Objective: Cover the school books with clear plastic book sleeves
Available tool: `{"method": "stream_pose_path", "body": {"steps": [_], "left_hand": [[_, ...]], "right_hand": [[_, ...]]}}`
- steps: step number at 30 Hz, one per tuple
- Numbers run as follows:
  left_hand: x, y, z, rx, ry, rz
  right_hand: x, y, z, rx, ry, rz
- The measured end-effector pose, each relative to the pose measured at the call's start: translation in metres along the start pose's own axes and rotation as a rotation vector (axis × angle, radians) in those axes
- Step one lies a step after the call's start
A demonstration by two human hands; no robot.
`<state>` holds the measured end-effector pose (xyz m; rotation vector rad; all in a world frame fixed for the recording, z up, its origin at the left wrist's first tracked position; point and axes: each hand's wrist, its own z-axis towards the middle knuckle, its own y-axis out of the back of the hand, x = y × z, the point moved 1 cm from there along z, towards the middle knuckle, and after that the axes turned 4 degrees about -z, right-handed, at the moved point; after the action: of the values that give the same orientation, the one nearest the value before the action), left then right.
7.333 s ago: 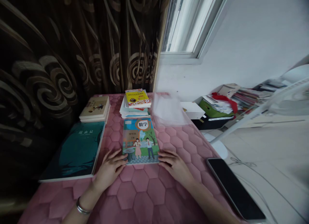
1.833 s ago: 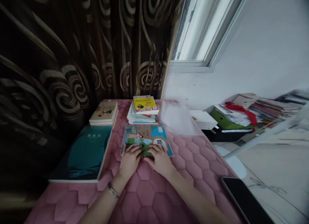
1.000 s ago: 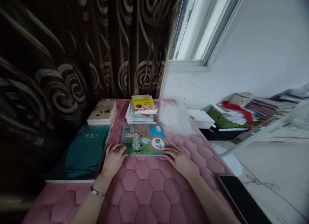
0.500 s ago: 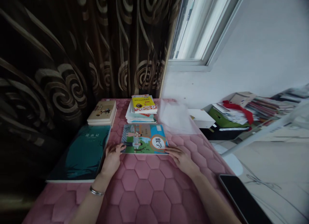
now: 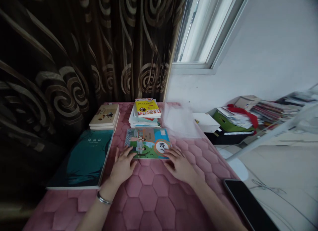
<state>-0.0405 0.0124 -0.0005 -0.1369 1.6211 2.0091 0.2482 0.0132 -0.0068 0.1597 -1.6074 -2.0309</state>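
At the near edge of the textbook (image 5: 145, 143), both hands lie with fingers loosely spread, neither clenched nor wrapped around anything. The left hand (image 5: 123, 166) has its fingertips over the book's near left corner, though whether they press on it I cannot tell; the right hand (image 5: 182, 164) rests its fingers on the near right corner. Both thumbs sit off the book, on its near side.

What has just changed is the hold: half a second ago the hands framed the book's two short ends, and now they have come inward over the cover. That suggests the straightening of the book is about finished, since its long edge runs roughly level across the pink tablecloth (image 5: 149, 198).

Compared with the earliest view, the textbook has been turned sideways, its title now at the right end instead of the far one. The stack of books (image 5: 146, 113) just beyond it, the large green book (image 5: 84, 158) to its left and the phone (image 5: 248, 204) to its near right appear unmoved.
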Motion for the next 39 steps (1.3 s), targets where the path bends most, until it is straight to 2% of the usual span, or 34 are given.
{"method": "stream_pose_path", "body": {"steps": [3, 6, 13, 20, 28, 32, 39], "left_hand": [[-0.018, -0.011, 0.011, 0.101, -0.046, 0.002], [-0.022, -0.020, 0.020, 0.127, -0.047, 0.031], [-0.016, -0.025, 0.023, 0.076, -0.080, 0.074], [-0.010, -0.015, 0.020, 0.108, -0.086, 0.104], [0.020, 0.007, 0.001, 0.035, -0.040, 0.156], [0.028, 0.007, -0.003, 0.057, -0.043, 0.127], [0.035, 0.003, -0.003, 0.080, -0.077, 0.090]], "right_hand": [[0.032, -0.010, 0.016, 0.027, 0.002, -0.036], [0.053, -0.026, 0.034, 0.003, -0.012, -0.033], [0.060, -0.041, 0.051, -0.073, -0.058, -0.002], [0.044, -0.039, 0.042, -0.120, -0.022, 0.030], [-0.007, -0.015, 0.007, -0.121, -0.063, -0.048], [-0.025, -0.010, -0.004, -0.097, -0.028, -0.052], [-0.037, -0.013, -0.008, -0.012, -0.053, -0.042]]}}
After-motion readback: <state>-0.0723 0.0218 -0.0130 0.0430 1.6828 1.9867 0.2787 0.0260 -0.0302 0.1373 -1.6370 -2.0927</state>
